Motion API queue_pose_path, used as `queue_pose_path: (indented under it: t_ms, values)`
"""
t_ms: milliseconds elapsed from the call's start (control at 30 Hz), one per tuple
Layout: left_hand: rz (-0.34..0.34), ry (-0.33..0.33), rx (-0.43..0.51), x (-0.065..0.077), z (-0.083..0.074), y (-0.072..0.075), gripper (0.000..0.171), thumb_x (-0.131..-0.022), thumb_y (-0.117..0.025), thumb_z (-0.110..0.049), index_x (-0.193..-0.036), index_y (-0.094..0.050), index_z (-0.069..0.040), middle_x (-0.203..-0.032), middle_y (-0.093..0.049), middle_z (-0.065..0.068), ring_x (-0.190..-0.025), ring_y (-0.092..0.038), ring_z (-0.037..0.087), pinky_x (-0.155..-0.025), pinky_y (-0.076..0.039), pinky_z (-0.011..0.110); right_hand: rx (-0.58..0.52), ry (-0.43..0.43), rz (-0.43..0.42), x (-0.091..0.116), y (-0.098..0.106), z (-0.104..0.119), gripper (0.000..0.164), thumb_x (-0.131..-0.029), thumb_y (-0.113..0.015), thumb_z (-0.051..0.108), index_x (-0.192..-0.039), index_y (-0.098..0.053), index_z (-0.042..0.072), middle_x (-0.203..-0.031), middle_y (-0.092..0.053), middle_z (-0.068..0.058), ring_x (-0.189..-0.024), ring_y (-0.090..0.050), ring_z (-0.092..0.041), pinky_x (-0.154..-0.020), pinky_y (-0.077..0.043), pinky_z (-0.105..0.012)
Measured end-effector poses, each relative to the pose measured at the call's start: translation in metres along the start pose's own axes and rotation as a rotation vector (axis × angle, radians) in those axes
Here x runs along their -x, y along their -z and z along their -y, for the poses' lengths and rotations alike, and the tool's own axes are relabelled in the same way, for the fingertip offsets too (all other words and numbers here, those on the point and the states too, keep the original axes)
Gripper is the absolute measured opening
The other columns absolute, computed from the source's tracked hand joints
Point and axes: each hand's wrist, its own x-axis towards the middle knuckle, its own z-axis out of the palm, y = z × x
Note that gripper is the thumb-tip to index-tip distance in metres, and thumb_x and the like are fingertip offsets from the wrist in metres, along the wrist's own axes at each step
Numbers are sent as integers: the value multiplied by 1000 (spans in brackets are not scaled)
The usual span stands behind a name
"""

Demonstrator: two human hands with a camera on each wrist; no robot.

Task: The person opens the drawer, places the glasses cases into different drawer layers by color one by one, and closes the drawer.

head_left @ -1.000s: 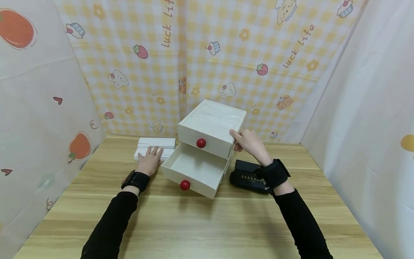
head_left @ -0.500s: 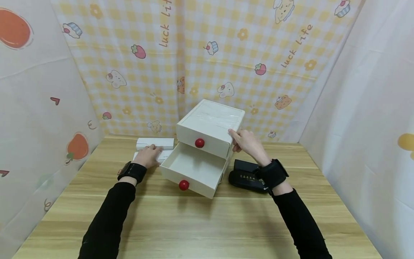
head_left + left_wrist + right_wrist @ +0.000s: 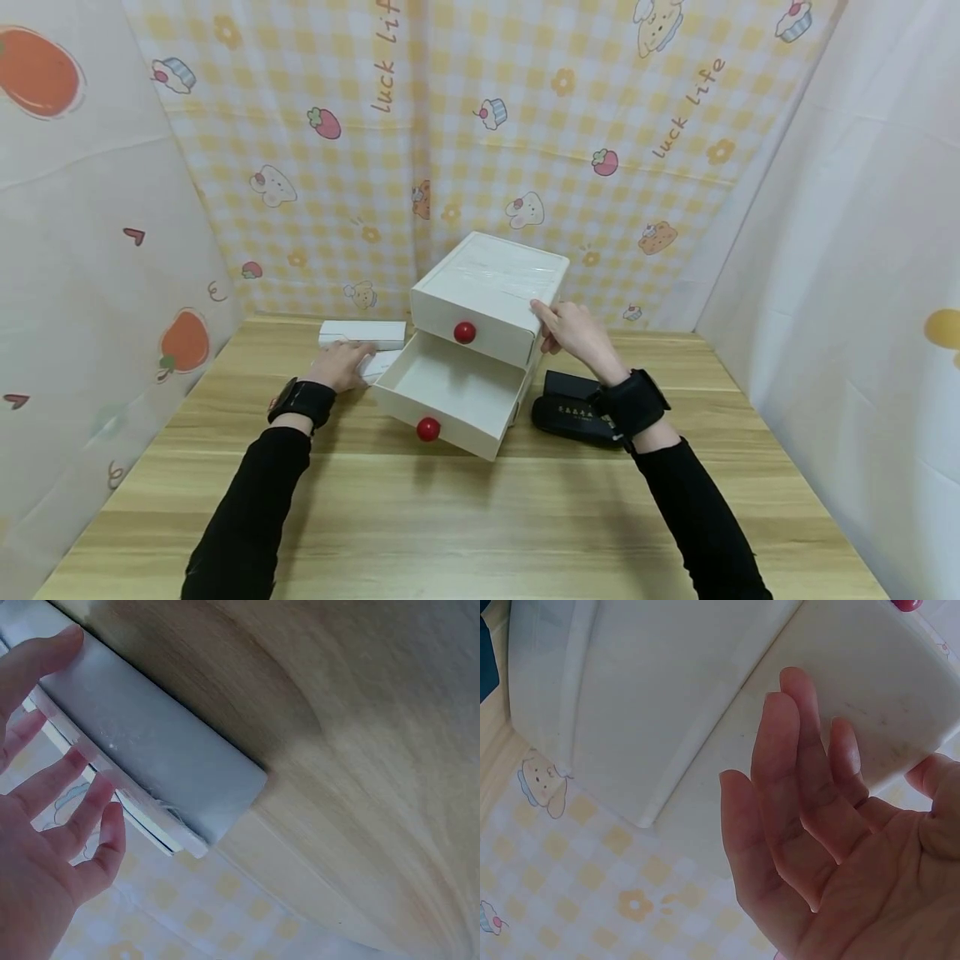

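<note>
My left hand is at the nearer of two white glasses cases, left of the cabinet. In the left wrist view my thumb lies on one broad face of a smooth white case, with the curled fingers along its opposite edge. The cream drawer cabinet has its lower drawer pulled out, bare inside; its upper drawer is closed. My right hand rests at the cabinet's right side, thumb at the top edge. In the right wrist view its fingers are loosely extended beside the cabinet wall.
The other white glasses case lies behind the left hand. Right of the cabinet, under the right wrist, are a black case with gold lettering and another black case behind it. Red round knobs stick out from the drawers. A patterned curtain backs the wooden table.
The left hand has drawn back slightly and left from lying over the white cases with fingers spread, and now holds the nearer one. The right hand and drawers have stayed put.
</note>
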Motion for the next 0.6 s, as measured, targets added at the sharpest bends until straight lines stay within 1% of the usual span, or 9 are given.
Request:
queue_pose_path:
  t_ms: [133, 167, 267, 367, 467, 533, 600]
  values:
    - [0, 13, 41, 5, 3, 3, 63, -71, -81, -17, -127, -55, -5, -123, -62, 24, -110, -56, 47, -91, -44, 58, -1, -2, -1, 0, -1, 0, 56, -100, -35, 49, -81, -66, 6, -74, -71, -9, -59, -66, -12, -72, -54, -34]
    - [-7, 7, 44, 6, 3, 4, 64, -71, -81, -17, -128, -54, -4, -121, -62, 24, -109, -57, 46, -91, -45, 57, -2, -4, -2, 0, -1, 0, 56, -100, -36, 49, -81, -66, 6, -74, -71, -9, -59, -66, -12, -72, -54, -34]
    - [-43, -8, 56, 9, 4, 9, 62, -70, -80, -16, -125, -56, -1, -113, -65, 25, -102, -61, 42, -87, -48, 52, -2, -6, -4, 1, -1, 0, 56, -100, -35, 50, -81, -67, 7, -73, -71, -8, -59, -66, -12, -74, -54, -36]
    - [-80, -19, 66, 14, 5, 16, 58, -67, -81, -14, -119, -57, 0, -108, -66, 28, -95, -63, 41, -82, -49, 51, 5, -4, -5, 0, -1, 0, 57, -100, -35, 50, -81, -67, 7, -72, -71, -7, -59, -66, -12, -75, -53, -36]
    - [-97, -23, 87, 20, 4, 27, 56, -67, -80, -13, -117, -57, -1, -109, -66, 29, -93, -63, 41, -81, -50, 51, 2, -4, -5, 0, -2, -1, 57, -100, -35, 50, -80, -67, 7, -72, -71, -7, -59, -66, -12, -75, -54, -37]
    - [-103, -31, 97, 25, 2, 38, 55, -68, -80, -12, -116, -57, 0, -107, -66, 29, -90, -63, 39, -78, -50, 50, 1, -5, -5, 0, -1, -1, 57, -100, -35, 50, -80, -67, 7, -72, -71, -8, -58, -66, -12, -75, -54, -37]
    - [-114, -41, 100, 30, 0, 50, 54, -68, -80, -12, -116, -56, 0, -103, -67, 28, -84, -63, 36, -74, -51, 47, -6, -6, -2, 0, -1, 0, 57, -100, -35, 49, -80, -67, 6, -73, -71, -9, -58, -66, -12, -75, -55, -38]
